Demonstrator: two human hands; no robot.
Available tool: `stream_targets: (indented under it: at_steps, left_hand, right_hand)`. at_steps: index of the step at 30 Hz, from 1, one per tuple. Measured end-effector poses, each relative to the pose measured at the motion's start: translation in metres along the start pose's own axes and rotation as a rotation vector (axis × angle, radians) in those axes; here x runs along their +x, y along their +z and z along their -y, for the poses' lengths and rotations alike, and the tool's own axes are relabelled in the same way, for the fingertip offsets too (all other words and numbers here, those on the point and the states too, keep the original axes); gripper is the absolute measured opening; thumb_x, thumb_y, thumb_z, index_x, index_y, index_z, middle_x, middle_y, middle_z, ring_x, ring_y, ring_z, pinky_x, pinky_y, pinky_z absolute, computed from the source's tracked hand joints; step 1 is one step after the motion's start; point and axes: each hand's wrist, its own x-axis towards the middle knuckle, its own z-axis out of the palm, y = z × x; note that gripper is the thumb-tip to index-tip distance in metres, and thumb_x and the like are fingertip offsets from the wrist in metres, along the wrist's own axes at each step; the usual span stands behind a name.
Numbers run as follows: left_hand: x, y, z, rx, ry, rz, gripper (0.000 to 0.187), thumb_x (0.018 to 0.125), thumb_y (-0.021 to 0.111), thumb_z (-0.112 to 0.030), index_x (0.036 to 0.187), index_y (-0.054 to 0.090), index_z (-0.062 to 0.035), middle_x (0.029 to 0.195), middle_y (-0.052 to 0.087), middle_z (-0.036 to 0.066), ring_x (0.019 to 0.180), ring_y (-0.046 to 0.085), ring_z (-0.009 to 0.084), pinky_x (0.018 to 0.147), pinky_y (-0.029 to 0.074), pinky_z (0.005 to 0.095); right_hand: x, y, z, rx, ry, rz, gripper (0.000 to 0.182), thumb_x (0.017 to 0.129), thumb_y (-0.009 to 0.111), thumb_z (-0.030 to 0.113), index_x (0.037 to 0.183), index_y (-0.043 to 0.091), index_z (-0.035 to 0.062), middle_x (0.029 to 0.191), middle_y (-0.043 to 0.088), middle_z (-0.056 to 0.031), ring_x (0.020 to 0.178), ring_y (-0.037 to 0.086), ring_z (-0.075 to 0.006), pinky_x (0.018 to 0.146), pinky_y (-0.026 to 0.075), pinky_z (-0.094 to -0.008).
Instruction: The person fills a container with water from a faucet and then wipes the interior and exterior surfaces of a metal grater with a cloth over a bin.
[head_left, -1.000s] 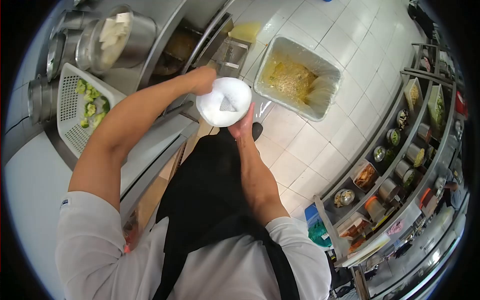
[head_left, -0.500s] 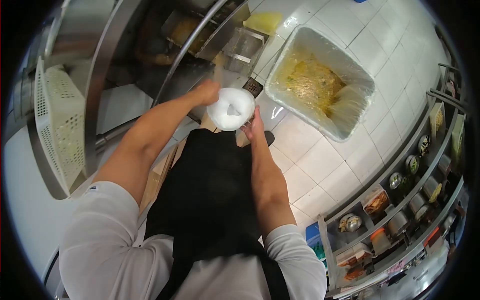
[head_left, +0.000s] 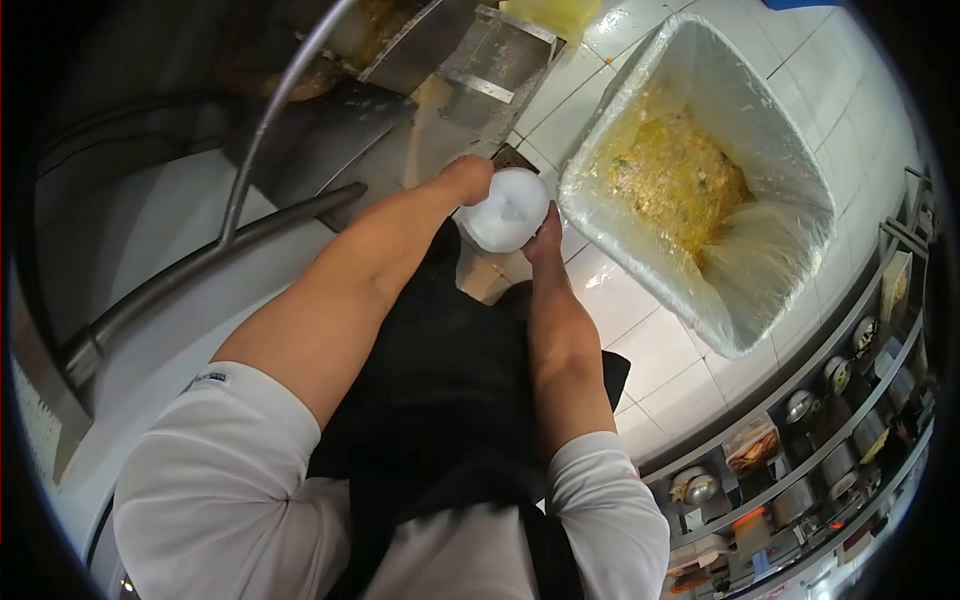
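White bowl (head_left: 505, 212) sits held between left fingers (head_left: 482, 180) and right fingers (head_left: 549, 228).

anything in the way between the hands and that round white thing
Nothing visible: the left hand and right hand are already at opposite sides of the round white thing. The lined bin stands off to the right, not between them.
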Motion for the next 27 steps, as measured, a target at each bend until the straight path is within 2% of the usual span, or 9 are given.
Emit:
stream_targets:
  at_steps: [5, 8, 11, 14, 17, 20, 22, 23, 27]
  left_hand:
    - [0.051, 0.037, 0.000, -0.016, -0.002, 0.005, 0.021, 0.075, 0.059, -0.001, 0.092, 0.071, 0.0054, 0.098, 0.068, 0.027, 0.097, 0.067, 0.0391, 0.085, 0.054, 0.0441]
    - [0.060, 0.033, -0.009, 0.003, -0.026, 0.035, 0.025, 0.079, 0.059, -0.001, 0.101, 0.071, 0.0028, 0.107, 0.068, 0.025, 0.104, 0.066, 0.0366, 0.088, 0.054, 0.0422]
    - [0.078, 0.036, -0.007, 0.014, 0.002, -0.015, 0.025, 0.080, 0.059, -0.002, 0.102, 0.071, 0.0017, 0.108, 0.068, 0.025, 0.105, 0.066, 0.0370, 0.088, 0.054, 0.0426]
    - [0.100, 0.043, -0.002, 0.032, 0.017, -0.059, 0.025, 0.081, 0.060, -0.003, 0.103, 0.071, 0.0008, 0.109, 0.068, 0.024, 0.105, 0.066, 0.0373, 0.087, 0.054, 0.0425]
    - [0.120, 0.049, 0.009, 0.067, 0.005, -0.024, 0.024, 0.082, 0.062, -0.005, 0.104, 0.071, -0.0001, 0.108, 0.068, 0.024, 0.103, 0.067, 0.0366, 0.086, 0.055, 0.0424]
    - [0.115, 0.038, 0.002, 0.166, -0.002, 0.087, 0.021, 0.082, 0.065, -0.009, 0.100, 0.073, -0.0012, 0.104, 0.070, 0.023, 0.099, 0.069, 0.0338, 0.083, 0.056, 0.0428]
    - [0.127, 0.042, 0.006, 0.291, 0.041, 0.162, 0.019, 0.082, 0.065, -0.011, 0.097, 0.074, -0.0021, 0.099, 0.071, 0.023, 0.095, 0.070, 0.0314, 0.080, 0.056, 0.0432]
    - [0.117, 0.026, 0.000, 0.219, 0.032, 0.160, 0.018, 0.082, 0.065, -0.011, 0.093, 0.074, -0.0016, 0.095, 0.071, 0.022, 0.091, 0.071, 0.0303, 0.077, 0.056, 0.0429]
    - [0.085, -0.026, -0.028, 0.144, -0.009, 0.286, 0.018, 0.083, 0.061, -0.012, 0.083, 0.073, 0.0012, 0.080, 0.072, 0.019, 0.074, 0.071, 0.0274, 0.066, 0.056, 0.0418]
  right_hand:
    - [0.032, -0.024, 0.014, 0.045, -0.030, -0.042, 0.052, 0.101, 0.038, 0.045, 0.139, 0.048, 0.0102, 0.136, 0.054, -0.0102, 0.126, 0.051, -0.0316, 0.104, 0.044, -0.0526]
    - [0.089, -0.071, 0.006, 0.204, -0.094, 0.342, 0.054, 0.101, 0.037, 0.046, 0.140, 0.047, 0.0097, 0.139, 0.051, -0.0111, 0.127, 0.049, -0.0313, 0.106, 0.043, -0.0516]
    - [0.101, -0.076, 0.006, 0.145, -0.197, 0.258, 0.054, 0.101, 0.036, 0.044, 0.140, 0.047, 0.0087, 0.140, 0.051, -0.0115, 0.128, 0.049, -0.0312, 0.106, 0.042, -0.0515]
    - [0.001, 0.001, 0.033, -0.147, -0.084, -0.245, 0.053, 0.100, 0.041, 0.041, 0.142, 0.045, 0.0078, 0.140, 0.051, -0.0125, 0.127, 0.049, -0.0294, 0.103, 0.043, -0.0457]
    - [0.072, -0.034, 0.011, 0.395, -0.815, 0.067, 0.053, 0.097, 0.051, 0.041, 0.138, 0.047, 0.0069, 0.135, 0.054, -0.0145, 0.121, 0.053, -0.0338, 0.101, 0.042, -0.0504]
    - [0.019, -0.011, 0.004, -1.294, -0.971, -0.727, 0.027, 0.089, 0.059, 0.023, 0.105, 0.067, 0.0033, 0.100, 0.066, -0.0229, 0.097, 0.061, -0.0394, 0.084, 0.049, -0.0440]
    - [-0.006, 0.014, -0.003, -1.386, -1.344, -0.658, 0.017, 0.086, 0.059, 0.017, 0.085, 0.065, 0.0022, 0.082, 0.062, -0.0232, 0.084, 0.060, -0.0431, 0.078, 0.048, -0.0486]
    - [-0.010, 0.024, -0.006, -1.421, -1.416, -0.621, 0.016, 0.087, 0.057, 0.016, 0.084, 0.063, 0.0018, 0.083, 0.062, -0.0226, 0.084, 0.060, -0.0415, 0.077, 0.048, -0.0495]
    - [-0.001, 0.040, -0.009, -1.906, -1.006, -0.411, 0.027, 0.086, 0.056, 0.020, 0.105, 0.060, 0.0018, 0.105, 0.060, -0.0238, 0.096, 0.060, -0.0399, 0.088, 0.047, -0.0476]
